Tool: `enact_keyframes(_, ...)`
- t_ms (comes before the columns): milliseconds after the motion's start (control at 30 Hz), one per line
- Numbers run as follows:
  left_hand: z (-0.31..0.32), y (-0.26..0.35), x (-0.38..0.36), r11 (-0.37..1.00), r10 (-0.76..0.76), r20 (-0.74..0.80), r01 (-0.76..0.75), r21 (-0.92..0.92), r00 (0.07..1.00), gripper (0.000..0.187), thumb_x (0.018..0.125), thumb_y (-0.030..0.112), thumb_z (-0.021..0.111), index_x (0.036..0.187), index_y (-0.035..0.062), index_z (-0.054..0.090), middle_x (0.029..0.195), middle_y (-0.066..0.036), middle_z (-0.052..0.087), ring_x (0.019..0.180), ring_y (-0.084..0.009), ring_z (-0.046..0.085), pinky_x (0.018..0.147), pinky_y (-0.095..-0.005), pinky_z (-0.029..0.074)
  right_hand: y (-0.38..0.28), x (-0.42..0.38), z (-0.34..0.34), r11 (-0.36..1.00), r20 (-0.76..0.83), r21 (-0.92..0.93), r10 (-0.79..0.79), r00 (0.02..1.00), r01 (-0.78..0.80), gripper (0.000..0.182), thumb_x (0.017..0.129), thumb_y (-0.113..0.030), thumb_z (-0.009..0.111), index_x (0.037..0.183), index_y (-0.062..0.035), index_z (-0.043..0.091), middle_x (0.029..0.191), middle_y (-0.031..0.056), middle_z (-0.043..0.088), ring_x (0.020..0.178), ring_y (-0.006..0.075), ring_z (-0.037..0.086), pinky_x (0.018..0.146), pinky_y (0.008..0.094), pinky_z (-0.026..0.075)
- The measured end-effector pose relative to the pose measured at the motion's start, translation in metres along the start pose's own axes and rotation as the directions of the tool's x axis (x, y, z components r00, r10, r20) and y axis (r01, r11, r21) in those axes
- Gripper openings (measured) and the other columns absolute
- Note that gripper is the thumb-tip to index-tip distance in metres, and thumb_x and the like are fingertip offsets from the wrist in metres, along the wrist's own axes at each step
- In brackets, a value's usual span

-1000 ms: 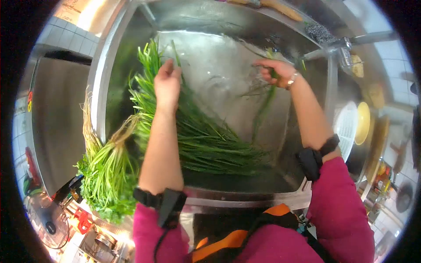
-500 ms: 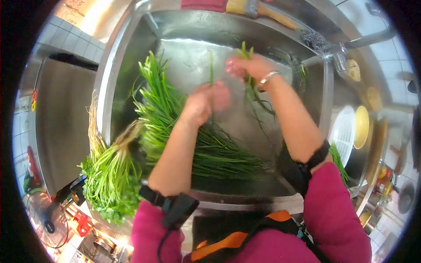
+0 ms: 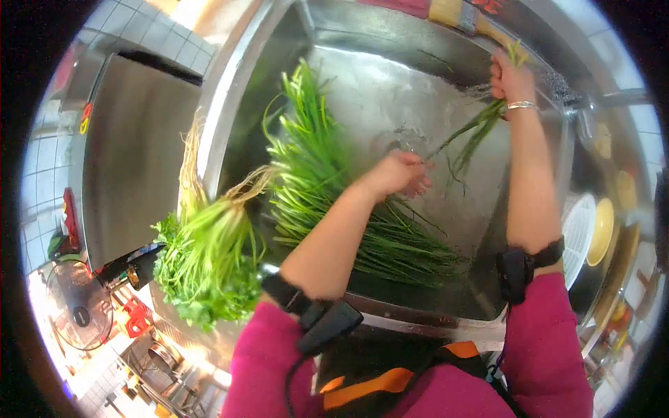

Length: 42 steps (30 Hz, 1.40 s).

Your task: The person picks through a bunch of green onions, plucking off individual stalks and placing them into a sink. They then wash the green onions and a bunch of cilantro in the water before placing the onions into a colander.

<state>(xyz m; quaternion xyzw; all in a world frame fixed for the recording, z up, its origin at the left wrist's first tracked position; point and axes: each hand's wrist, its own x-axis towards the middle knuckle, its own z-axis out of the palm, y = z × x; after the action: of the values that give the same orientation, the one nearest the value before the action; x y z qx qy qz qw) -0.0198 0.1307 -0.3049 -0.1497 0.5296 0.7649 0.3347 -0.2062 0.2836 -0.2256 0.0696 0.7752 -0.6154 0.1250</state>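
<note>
Now, in our sink (image 3: pixel 408 87), long green stalks (image 3: pixel 315 161) lie left and near, likely for elbow room; a small bunch (image 3: pixel 487 119) hangs clenched together, seemingly against scattering, in our right grip (image 3: pixel 513 79); whether our left grip (image 3: pixel 397 173) pinches any, we can't tell.

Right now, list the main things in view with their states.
Left hand: fingers curled, grip unclear
Right hand: closed on small bunch
Small bunch: held, thin ends trailing
Long greens: heaped loose in sink
Sink: partly covered by greens
Rooted greens: roots attached
Brush: lying along the sink's far edge
Fan: running or stopped, unclear
</note>
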Motion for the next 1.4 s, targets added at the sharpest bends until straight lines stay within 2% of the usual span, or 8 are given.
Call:
enact_keyframes(100,0.009,-0.019,0.010,0.898,-0.011,0.062,-0.017,0.440,0.998,0.024,0.077,0.018,0.046,0.094,0.0021,0.052,0.080,-0.010,0.057,0.069,-0.0196,0.056,0.061,-0.0318,0.045,-0.029,-0.036,0.041,0.692,0.152,-0.618,-0.361,0.920,0.373,0.025,0.069,-0.026,0.057,0.079,-0.0031,0.055,0.059,0.0027,0.051,0.051,0.0120,0.047,0.049,0.0241,0.038)
enact_keyframes(233,0.021,-0.025,0.008,0.345,-0.104,0.152,-0.107,0.932,0.983,0.032,0.074,0.022,0.049,0.102,0.0056,0.050,0.097,-0.012,0.055,0.085,-0.0246,0.053,0.075,-0.0343,0.040,0.008,-0.066,0.127,0.789,0.516,-0.414,-0.208,0.831,0.454,0.027,0.062,-0.028,0.064,0.074,-0.0045,0.060,0.067,0.0091,0.059,0.060,0.0167,0.054,0.061,0.0290,0.042)
enact_keyframes(600,0.006,0.065,-0.059,0.772,0.102,0.660,-0.478,0.419,0.744,0.033,0.074,0.011,0.051,0.104,-0.0012,0.047,0.099,-0.010,0.053,0.090,-0.0193,0.051,0.078,-0.0275,0.039,0.045,-0.033,0.102,0.859,0.583,-0.508,0.292,0.758,0.060,0.020,0.060,-0.023,0.064,0.070,-0.0075,0.055,0.063,0.0063,0.055,0.051,0.0124,0.050,0.042,0.0245,0.039)
enact_keyframes(733,-0.010,0.055,-0.034,0.836,0.421,-0.089,-0.424,-0.349,0.903,0.022,0.073,0.000,0.047,0.094,0.0009,0.051,0.089,-0.009,0.055,0.083,-0.0173,0.053,0.076,-0.0272,0.040,0.047,-0.018,0.032,0.863,0.571,-0.487,0.432,0.698,-0.136,0.019,0.066,-0.026,0.061,0.066,-0.0090,0.054,0.054,-0.0001,0.049,0.042,0.0063,0.042,0.034,0.0183,0.028)
enact_keyframes(833,-0.022,0.043,-0.006,0.585,0.562,-0.626,-0.795,-0.161,0.541,0.019,0.074,-0.001,0.045,0.092,0.0009,0.051,0.087,-0.007,0.055,0.084,-0.0164,0.052,0.077,-0.0264,0.039,0.059,-0.013,0.027,0.864,0.381,-0.476,0.371,0.847,-0.165,0.025,0.064,-0.031,0.063,0.067,-0.0078,0.054,0.053,0.0000,0.049,0.044,0.0074,0.043,0.036,0.0199,0.030)
enact_keyframes(1033,-0.039,0.020,0.010,0.849,0.401,-0.602,-0.527,-0.039,0.690,0.025,0.074,0.003,0.047,0.099,-0.0006,0.048,0.095,-0.008,0.051,0.087,-0.0161,0.048,0.076,-0.0246,0.037,0.077,-0.036,0.063,0.856,0.478,-0.476,0.060,0.876,0.201,0.042,0.057,-0.043,0.065,0.069,-0.0052,0.054,0.058,0.0032,0.050,0.049,0.0108,0.045,0.042,0.0238,0.035)
enact_keyframes(1267,-0.034,0.012,0.006,0.950,0.238,-0.673,-0.313,0.011,0.700,0.028,0.074,0.010,0.051,0.100,-0.0002,0.046,0.088,-0.009,0.052,0.079,-0.0155,0.049,0.065,-0.0251,0.039,0.067,-0.052,0.032,0.823,0.656,-0.567,0.418,0.629,0.044,0.043,0.056,-0.042,0.066,0.077,-0.0064,0.055,0.065,-0.0005,0.050,0.051,0.0100,0.043,0.040,0.0220,0.033)
enact_keyframes(1400,-0.031,0.017,0.005,0.932,0.155,-0.419,-0.274,-0.239,0.894,0.021,0.076,0.012,0.051,0.093,0.0011,0.047,0.076,-0.006,0.053,0.067,-0.0133,0.049,0.059,-0.0234,0.039,0.060,-0.030,0.040,0.934,0.398,-0.358,0.145,0.906,0.008,0.040,0.056,-0.044,0.066,0.070,-0.0079,0.055,0.058,-0.0006,0.048,0.045,0.0091,0.040,0.038,0.0217,0.030)
